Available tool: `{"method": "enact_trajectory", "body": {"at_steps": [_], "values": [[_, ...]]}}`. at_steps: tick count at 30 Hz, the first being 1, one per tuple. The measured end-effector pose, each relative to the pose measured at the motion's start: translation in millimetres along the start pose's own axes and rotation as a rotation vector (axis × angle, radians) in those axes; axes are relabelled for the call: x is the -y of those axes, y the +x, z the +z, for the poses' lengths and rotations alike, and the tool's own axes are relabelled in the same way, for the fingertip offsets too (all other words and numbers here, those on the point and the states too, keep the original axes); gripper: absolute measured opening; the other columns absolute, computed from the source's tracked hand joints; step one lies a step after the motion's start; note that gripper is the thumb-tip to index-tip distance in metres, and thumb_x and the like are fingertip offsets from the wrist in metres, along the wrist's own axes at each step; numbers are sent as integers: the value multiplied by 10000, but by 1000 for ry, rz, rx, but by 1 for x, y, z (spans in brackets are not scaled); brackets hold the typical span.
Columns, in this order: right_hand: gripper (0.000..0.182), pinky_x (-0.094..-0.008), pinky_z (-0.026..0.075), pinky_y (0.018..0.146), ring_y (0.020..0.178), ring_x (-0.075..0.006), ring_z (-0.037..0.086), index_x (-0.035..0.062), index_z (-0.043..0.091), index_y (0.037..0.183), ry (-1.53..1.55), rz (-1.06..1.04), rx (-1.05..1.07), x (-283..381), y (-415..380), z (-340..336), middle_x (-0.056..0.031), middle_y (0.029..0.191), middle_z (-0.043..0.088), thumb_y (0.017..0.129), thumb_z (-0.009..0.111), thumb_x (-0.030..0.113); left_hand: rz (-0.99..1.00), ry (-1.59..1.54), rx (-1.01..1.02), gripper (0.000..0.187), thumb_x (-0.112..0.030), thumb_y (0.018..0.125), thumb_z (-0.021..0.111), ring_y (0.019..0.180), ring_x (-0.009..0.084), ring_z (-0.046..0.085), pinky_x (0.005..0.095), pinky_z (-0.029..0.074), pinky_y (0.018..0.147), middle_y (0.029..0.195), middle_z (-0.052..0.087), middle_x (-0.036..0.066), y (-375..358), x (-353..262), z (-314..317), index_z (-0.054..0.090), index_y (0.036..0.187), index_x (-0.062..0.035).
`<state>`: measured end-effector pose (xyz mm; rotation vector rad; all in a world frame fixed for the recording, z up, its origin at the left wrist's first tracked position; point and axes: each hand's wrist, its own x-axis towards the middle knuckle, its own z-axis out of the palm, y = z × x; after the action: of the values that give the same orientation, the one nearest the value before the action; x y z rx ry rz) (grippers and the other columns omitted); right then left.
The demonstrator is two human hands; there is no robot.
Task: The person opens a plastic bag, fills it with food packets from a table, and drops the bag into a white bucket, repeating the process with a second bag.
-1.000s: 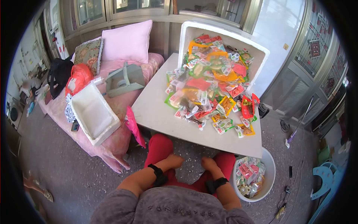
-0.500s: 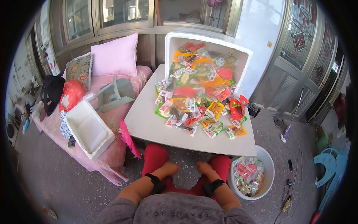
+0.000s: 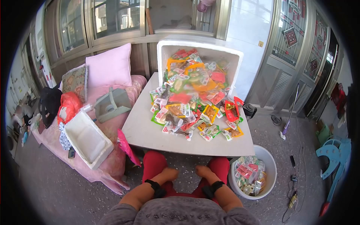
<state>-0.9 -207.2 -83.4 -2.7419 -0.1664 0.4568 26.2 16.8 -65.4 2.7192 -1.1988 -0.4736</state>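
Note:
My left hand (image 3: 170,174) is curled closed beside my left knee, below the near edge of the table. Opposite it, my right hand (image 3: 203,171) is likewise closed by my right knee, with a gap between the two. Nothing shows in either hand. On the table (image 3: 140,131) lies a heap of small colourful snack packets (image 3: 183,108), in red, yellow, green and clear wrapping. They spill out of a white foam box (image 3: 237,62) tipped on its side at the back. A yellow-edged packet (image 3: 233,132) lies near the table's right side.
A white bucket (image 3: 273,174) holding more packets stands at the table's right. On the pink-covered couch (image 3: 116,165) at left are a second foam box (image 3: 88,138), a grey-green bin (image 3: 112,105), a red bag (image 3: 70,107) and pillows. Cables (image 3: 299,176) lie on the floor at right.
The camera view has shifted slightly, so the table and couch appear a little lower and further left. Both hands stay closed by the knees, and the packets look undisturbed.

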Motion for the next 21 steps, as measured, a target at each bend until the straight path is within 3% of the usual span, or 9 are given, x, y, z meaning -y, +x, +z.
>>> {"method": "enact_trajectory", "body": {"at_steps": [14, 21], "values": [[184, -356, 426, 663, 768, -293, 532, 91, 539, 807, 286, -89, -206, -14, -3, 0, -129, 813, 552, 697, 484, 226, 17, -2, -20, 171, -176, 697, 419, 622, 294, 568, 409, 449, 532, 696, 575, 134, 2, 0, 6, 557, 705, -77], [220, -360, 421, 697, 806, -296, 522, 78, 533, 840, 149, -43, -85, -16, 5, 12, -139, 857, 546, 694, 493, 237, 45, 6, -17, 169, -169, 692, 424, 647, 294, 568, 410, 450, 547, 734, 574, 142, 4, 0, 4, 554, 736, -71]]}}
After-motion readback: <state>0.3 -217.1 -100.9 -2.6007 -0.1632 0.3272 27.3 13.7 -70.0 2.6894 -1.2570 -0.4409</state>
